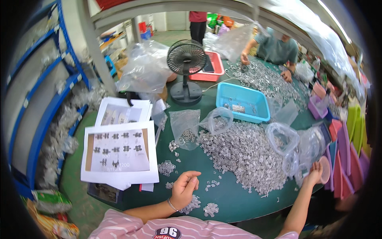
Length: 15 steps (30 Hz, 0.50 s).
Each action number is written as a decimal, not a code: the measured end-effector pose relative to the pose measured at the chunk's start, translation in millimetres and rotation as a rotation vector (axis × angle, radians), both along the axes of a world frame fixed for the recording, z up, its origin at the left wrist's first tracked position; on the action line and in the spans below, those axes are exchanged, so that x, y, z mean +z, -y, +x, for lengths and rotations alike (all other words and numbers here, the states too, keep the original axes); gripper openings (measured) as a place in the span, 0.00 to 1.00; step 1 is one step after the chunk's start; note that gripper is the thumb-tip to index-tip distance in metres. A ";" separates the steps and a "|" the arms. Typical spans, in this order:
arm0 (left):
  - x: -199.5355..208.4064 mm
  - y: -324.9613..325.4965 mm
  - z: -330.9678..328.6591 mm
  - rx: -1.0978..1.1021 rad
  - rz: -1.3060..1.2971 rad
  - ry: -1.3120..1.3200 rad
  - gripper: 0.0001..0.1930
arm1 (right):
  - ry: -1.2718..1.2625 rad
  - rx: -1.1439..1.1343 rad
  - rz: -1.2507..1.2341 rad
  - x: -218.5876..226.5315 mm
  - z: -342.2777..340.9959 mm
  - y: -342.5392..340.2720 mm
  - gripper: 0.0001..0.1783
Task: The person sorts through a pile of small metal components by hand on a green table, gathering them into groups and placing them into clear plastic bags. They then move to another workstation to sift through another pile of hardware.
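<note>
My left hand (185,192) is above the near edge of the green table, its fingers curled in and the thumb on top; whatever is inside is hidden. Small heaps of silvery metal pieces (211,209) lie beside and under it. At the right edge of the table my right hand (313,174) has its fingers bent together at the lower end of a clear plastic bag (312,145), next to a pink cup (324,170). Between my hands spreads a big pile of small metal pieces (246,155).
Behind the pile stand a blue tray (242,102) and a black fan (186,71). Printed sheets (119,153) lie at left. Clear bags (185,129) rest against the pile. Colourful bins (342,155) line the right side. Across the table a person (276,49) handles another metal heap.
</note>
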<state>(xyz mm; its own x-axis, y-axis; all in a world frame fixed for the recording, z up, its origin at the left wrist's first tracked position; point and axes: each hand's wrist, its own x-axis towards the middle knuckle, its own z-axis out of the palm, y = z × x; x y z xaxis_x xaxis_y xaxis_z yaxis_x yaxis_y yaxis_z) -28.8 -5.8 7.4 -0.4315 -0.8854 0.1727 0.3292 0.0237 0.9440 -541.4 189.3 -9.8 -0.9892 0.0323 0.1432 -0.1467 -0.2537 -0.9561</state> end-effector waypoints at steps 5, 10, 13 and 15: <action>-14.3 0.5 3.2 0.039 0.002 0.016 0.09 | -0.076 0.063 -0.007 14.4 6.3 -3.4 0.19; -17.8 7.4 11.9 0.051 0.006 0.001 0.09 | -0.121 0.126 0.050 44.1 53.5 16.2 0.11; -15.4 7.8 19.0 0.093 0.021 0.010 0.08 | -0.140 0.326 0.037 57.0 104.0 42.9 0.06; -13.1 6.5 20.2 0.092 -0.044 0.046 0.08 | -0.117 0.403 0.083 69.2 147.7 66.1 0.05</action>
<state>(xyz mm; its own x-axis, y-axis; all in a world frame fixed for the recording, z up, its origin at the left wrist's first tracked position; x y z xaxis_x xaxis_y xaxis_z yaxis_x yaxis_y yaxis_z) -8.6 -12.3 -5.7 -0.3570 -0.9136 0.1945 0.2803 0.0938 0.9553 -393.8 123.3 59.4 -0.8972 -0.3699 0.2414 -0.1608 -0.2355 -0.9585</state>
